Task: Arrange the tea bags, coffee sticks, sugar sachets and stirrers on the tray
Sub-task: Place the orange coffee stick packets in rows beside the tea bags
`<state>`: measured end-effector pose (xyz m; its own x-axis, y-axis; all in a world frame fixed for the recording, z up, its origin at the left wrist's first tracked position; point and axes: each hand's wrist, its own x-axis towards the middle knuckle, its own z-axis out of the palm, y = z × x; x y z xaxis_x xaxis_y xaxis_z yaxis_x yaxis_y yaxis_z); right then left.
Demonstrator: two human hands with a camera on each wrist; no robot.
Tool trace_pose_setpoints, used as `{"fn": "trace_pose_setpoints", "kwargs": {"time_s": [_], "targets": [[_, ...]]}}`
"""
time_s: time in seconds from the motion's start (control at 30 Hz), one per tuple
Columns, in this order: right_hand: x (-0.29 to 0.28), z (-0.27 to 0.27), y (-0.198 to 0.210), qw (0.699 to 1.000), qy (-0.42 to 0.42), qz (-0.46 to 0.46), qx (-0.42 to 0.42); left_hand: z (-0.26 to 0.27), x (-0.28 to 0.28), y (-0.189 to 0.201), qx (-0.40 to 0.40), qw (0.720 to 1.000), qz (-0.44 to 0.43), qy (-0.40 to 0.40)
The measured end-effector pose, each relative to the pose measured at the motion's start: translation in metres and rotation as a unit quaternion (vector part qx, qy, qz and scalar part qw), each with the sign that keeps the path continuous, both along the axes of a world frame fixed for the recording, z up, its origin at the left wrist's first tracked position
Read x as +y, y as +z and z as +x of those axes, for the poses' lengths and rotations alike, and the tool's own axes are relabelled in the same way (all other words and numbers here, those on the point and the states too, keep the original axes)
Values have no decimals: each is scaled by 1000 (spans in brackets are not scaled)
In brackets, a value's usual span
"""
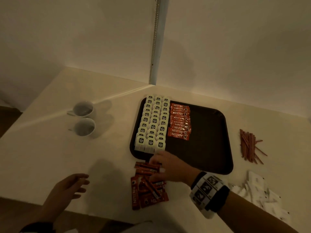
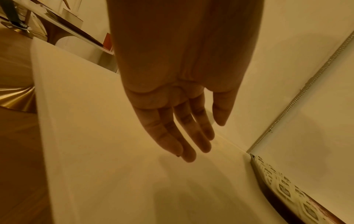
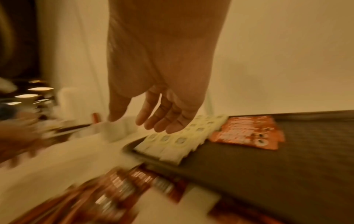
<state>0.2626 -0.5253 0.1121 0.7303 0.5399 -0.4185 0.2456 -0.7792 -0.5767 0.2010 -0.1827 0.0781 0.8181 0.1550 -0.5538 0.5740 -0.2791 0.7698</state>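
Far left, two cups (image 1: 83, 118) stand well apart from the work. The left hand (image 1: 67, 189) hovers over bare table (image 1: 42, 148), fingers straight and loosely together, holding nothing. Next, loose coffee sticks (image 1: 148, 185) lie heaped just off the tray's (image 1: 210, 148) near-left corner; the right hand (image 1: 165, 167) reaches over them, fingers relaxed and slightly spread, gripping nothing. They look light, thin and slick, best pinched at one end. Tea bags (image 1: 154, 123) fill the tray's left; a coffee column (image 1: 180, 121) sits beside them. The right half lies open. Stirrers (image 1: 250, 145) and sugar sachets (image 1: 259, 194) wait right, near the table edge
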Motion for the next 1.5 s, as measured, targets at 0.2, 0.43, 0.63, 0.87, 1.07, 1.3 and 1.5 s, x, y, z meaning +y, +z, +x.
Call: {"fn": "trace_pose_setpoints", "kwargs": {"time_s": [0.2, 0.43, 0.63, 0.87, 1.07, 1.3, 1.5], "targets": [[21, -65, -40, 980, 130, -141, -57, -28, 16, -7, 17, 1000, -11, 17], [24, -68, -62, 981, 83, -173, -39, -48, 25, -8, 15, 999, -11, 37], [28, -67, -65, 987, 25, -157, -8, -52, 31, -9, 10, 999, -4, 34], [30, -72, -69, 989, -21, -144, -12, -54, 33, -7, 15, 999, 0, 30], [30, -75, -66, 989, -1, -143, -38, -53, 32, -5, 16, 999, -9, 31], [32, -66, -56, 982, 19, -166, -91, -39, 25, 6, -2, 1000, -12, 9], [36, -31, -16, 992, -86, -66, -61, 1, -7, 29, -35, 996, 5, -80]]}}
